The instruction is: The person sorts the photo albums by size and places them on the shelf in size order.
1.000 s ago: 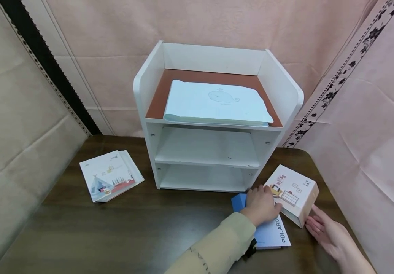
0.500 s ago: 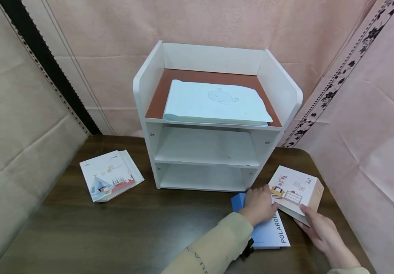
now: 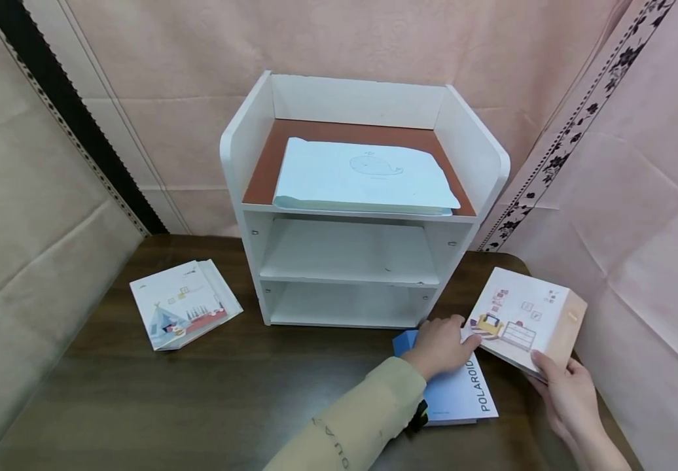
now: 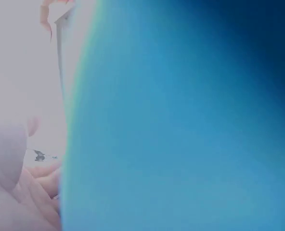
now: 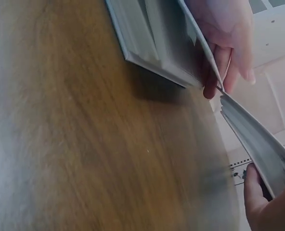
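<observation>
My left hand (image 3: 442,347) grips the upper part of a blue and pale-blue book (image 3: 453,399) lettered POLAROID, which lies on the table in front of the shelf unit. Its blue surface (image 4: 171,125) fills much of the left wrist view. In the right wrist view, a thin cover of that book stands partly raised beside my left fingers (image 5: 224,62). My right hand (image 3: 571,396) holds a thick white illustrated book (image 3: 518,320) with a beige spine, thumb on top and other fingers beneath. This book is tilted, its left corner close to my left thumb.
A white shelf unit (image 3: 230,170) stands at the back, with a pale-blue whale-print booklet (image 3: 365,176) on its brown top. Several thin white picture books (image 3: 180,304) lie stacked at left on the dark wooden table (image 3: 197,399). Pink cloth walls (image 3: 639,216) enclose the table.
My right hand has moved from beside the white illustrated book to gripping it, and has shifted it right and lifted it. My left hand has stayed on the blue book.
</observation>
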### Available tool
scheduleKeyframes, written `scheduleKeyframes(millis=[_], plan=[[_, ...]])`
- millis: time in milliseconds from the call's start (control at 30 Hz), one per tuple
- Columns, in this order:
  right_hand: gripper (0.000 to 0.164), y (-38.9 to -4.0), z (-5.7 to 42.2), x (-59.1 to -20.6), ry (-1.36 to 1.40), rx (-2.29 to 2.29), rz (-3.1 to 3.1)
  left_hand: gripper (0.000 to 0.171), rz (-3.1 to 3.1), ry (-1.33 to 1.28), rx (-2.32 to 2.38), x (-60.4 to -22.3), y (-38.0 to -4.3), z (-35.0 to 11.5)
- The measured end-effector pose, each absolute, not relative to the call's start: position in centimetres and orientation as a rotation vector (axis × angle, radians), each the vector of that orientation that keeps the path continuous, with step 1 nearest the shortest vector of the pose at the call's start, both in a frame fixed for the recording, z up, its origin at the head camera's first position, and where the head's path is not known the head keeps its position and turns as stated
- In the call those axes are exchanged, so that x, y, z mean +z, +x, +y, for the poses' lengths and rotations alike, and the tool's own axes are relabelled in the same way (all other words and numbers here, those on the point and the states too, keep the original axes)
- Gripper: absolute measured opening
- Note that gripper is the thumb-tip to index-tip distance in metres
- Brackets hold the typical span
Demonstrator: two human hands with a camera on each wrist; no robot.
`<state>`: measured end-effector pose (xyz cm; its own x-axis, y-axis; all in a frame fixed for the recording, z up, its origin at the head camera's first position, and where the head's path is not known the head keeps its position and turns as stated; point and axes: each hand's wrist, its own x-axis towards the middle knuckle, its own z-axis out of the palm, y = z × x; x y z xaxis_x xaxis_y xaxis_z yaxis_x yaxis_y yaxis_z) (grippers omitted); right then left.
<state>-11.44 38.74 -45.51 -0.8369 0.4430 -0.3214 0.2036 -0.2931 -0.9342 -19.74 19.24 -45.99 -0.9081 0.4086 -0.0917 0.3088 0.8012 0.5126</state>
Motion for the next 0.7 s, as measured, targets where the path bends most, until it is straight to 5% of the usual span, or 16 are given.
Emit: scheduleKeyframes(millis=[433, 700], plan=[[0.035, -10.4, 37.7, -44.0, -0.371, 2.384, -1.602, 0.064, 2.474, 0.512, 1.27, -46.3, -19.9, 17.7], [0.034, -8.7, 36.7, -44.7, -0.322, 2.476, -1.761, 0.03, 2.195, 0.51, 1.632, -45.5, -18.7, 16.6]])
